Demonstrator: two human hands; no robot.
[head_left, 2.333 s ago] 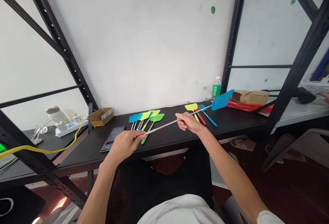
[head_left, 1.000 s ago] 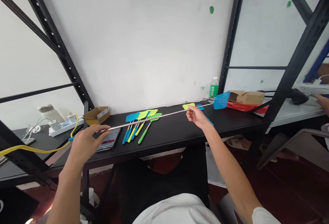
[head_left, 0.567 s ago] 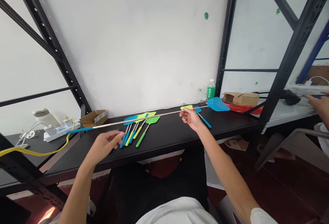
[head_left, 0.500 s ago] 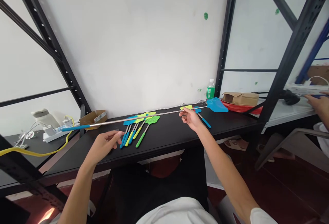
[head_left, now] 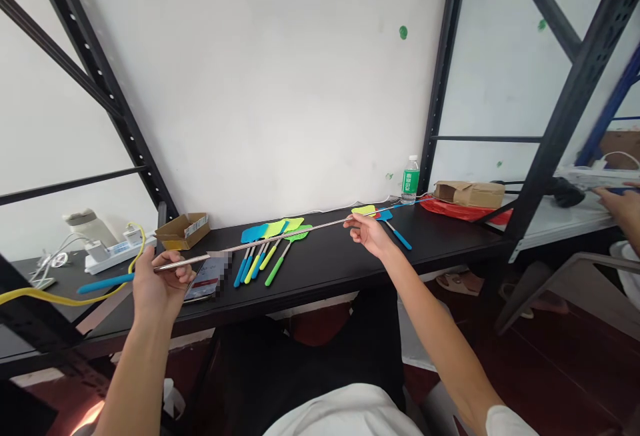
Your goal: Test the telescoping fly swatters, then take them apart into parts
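Note:
An extended telescopic fly swatter (head_left: 273, 239) spans the view above the desk, with its blue grip at the left end and its blue head at the right. My left hand (head_left: 157, 286) is closed around the rod beside the grip, palm up. My right hand (head_left: 367, 233) pinches the rod nearer the head, which is turned almost edge-on. Under the rod lie several fly swatters, among them a green one (head_left: 275, 269) and a blue one (head_left: 254, 234). At the right, a short blue swatter (head_left: 400, 239) and a yellow swatter head (head_left: 363, 210) lie near my right hand.
A phone (head_left: 206, 279) lies beside my left hand. An open cardboard box (head_left: 183, 231), a power strip (head_left: 117, 256) and a yellow cable (head_left: 50, 298) are at the left. A green-labelled bottle (head_left: 411, 181) and another box (head_left: 470, 193) stand right. A co-worker's hand (head_left: 617, 203) shows far right.
My left hand has moved left and taken hold of the rod by the grip, uncovering the phone. The grip end has dropped, and the swatter's head has turned from face-on to nearly edge-on.

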